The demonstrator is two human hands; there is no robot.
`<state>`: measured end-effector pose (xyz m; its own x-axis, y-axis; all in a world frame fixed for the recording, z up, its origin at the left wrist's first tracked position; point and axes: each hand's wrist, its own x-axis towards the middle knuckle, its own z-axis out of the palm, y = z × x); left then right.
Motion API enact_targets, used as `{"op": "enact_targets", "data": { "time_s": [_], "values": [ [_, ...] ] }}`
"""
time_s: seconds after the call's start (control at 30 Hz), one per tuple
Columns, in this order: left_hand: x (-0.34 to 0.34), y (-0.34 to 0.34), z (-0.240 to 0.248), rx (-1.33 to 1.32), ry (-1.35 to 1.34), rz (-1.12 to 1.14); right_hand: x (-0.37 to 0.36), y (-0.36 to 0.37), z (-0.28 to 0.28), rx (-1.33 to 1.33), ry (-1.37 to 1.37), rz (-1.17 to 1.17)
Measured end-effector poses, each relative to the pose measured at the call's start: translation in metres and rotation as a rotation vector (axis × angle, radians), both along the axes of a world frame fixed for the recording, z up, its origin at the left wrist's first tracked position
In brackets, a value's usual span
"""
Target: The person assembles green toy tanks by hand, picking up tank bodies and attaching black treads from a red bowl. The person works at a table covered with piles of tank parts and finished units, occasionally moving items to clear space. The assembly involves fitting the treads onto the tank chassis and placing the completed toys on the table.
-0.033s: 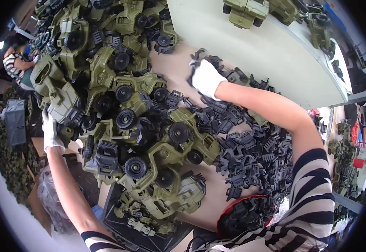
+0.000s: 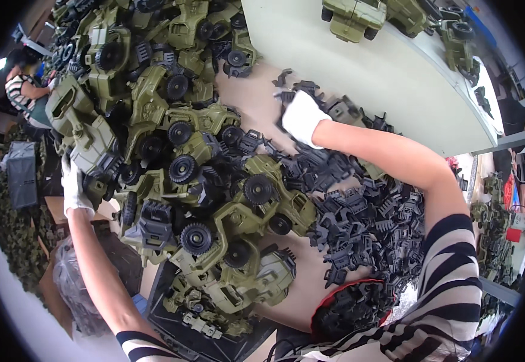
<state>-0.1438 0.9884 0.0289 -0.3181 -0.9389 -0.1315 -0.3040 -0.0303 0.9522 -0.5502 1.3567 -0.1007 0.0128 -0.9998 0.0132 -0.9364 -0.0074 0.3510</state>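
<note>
My left hand (image 2: 74,188), in a white glove, grips the lower front end of an olive-green toy army truck (image 2: 93,142) at the left edge of the pile. The fingers lie along its side, and part of the hand is hidden by the truck. My right hand (image 2: 304,120), also gloved in white, is over a spread of small dark grey plastic parts (image 2: 368,223). Its fingertips are smeared by motion among the pieces at the far end. Whether it holds one cannot be made out. Between my arms lie heaped olive toy vehicles (image 2: 208,181) with black wheels.
A red-rimmed basket (image 2: 318,317) of dark parts is close to my body. A pale upright panel (image 2: 359,78) borders the far right, with more toy vehicles (image 2: 353,18) behind it. Another person (image 2: 24,90) works at the far left. A clear plastic bag (image 2: 81,283) lies below my left forearm.
My right hand has shifted slightly right and nearer over the grey parts. My left hand and the truck have hardly moved.
</note>
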Motion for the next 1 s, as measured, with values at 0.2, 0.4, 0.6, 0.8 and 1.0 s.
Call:
{"op": "enact_targets", "data": {
  "time_s": [0.2,0.4,0.6,0.8,1.0],
  "values": [
    [0.005,-0.014,-0.007,-0.054,-0.088,0.101,0.001,-0.033,0.09,0.135,-0.43,-0.46],
    [0.004,-0.02,-0.008,-0.016,0.005,0.023,-0.035,-0.077,0.02,0.071,-0.59,-0.683],
    [0.009,-0.02,-0.011,0.026,0.039,0.042,-0.007,-0.022,0.036,0.36,-0.409,-0.443],
    [-0.003,-0.015,-0.009,0.026,0.013,0.0,-0.005,0.035,0.051,0.682,-0.187,-0.372],
    [0.014,-0.013,-0.002,0.11,-0.012,0.07,-0.004,0.001,0.087,0.494,-0.504,-0.442]
  ]
}}
